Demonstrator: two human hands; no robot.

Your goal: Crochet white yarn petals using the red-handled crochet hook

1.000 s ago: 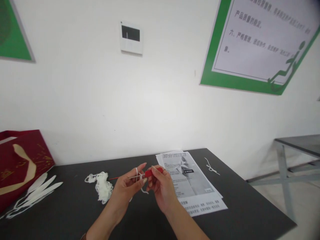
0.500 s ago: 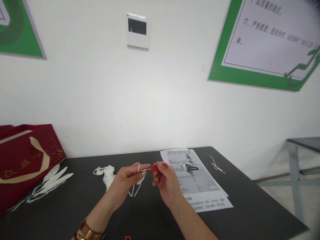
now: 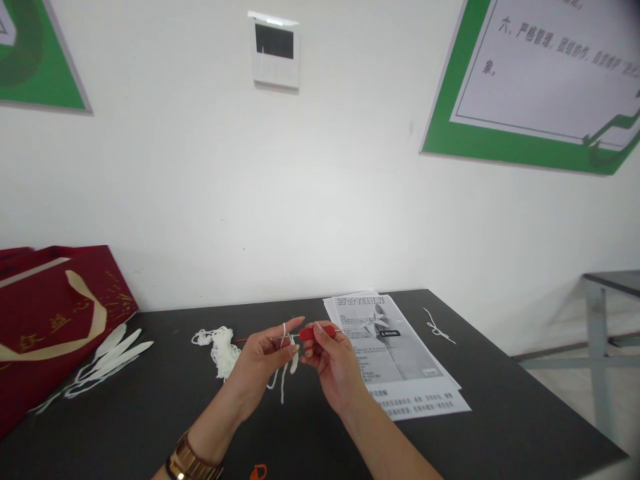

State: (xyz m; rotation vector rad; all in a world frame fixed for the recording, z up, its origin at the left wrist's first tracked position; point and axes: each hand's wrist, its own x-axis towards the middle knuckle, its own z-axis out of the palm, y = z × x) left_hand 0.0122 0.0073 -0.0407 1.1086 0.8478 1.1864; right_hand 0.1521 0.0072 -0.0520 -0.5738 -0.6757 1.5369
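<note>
My right hand [image 3: 330,357] is closed around the red handle of a crochet hook [image 3: 317,333], whose thin metal shaft points left. My left hand [image 3: 263,360] pinches a small piece of white crochet work [image 3: 294,360] between thumb and fingers, and a strand of yarn loops over its raised index finger. The hook's shaft reaches in among the left fingers, where its tip is hard to make out. Loose white yarn ends hang below the left fingertips. Just left of that hand, a tangled heap of white yarn [image 3: 223,353] lies on the black table [image 3: 295,433].
Printed sheets [image 3: 405,353] lie under and beyond my right hand. A short knotted white string [image 3: 437,327] is farther right. At the left, several white crocheted leaf-like pieces [image 3: 113,357] lie by a dark red gift bag [image 3: 55,320]. An orange clip-like item [image 3: 259,472] sits near the front.
The left index finger has lifted and straightened slightly, and the white piece now hangs lower between the hands. The whole view has shifted a little. Both hands keep their hold.
</note>
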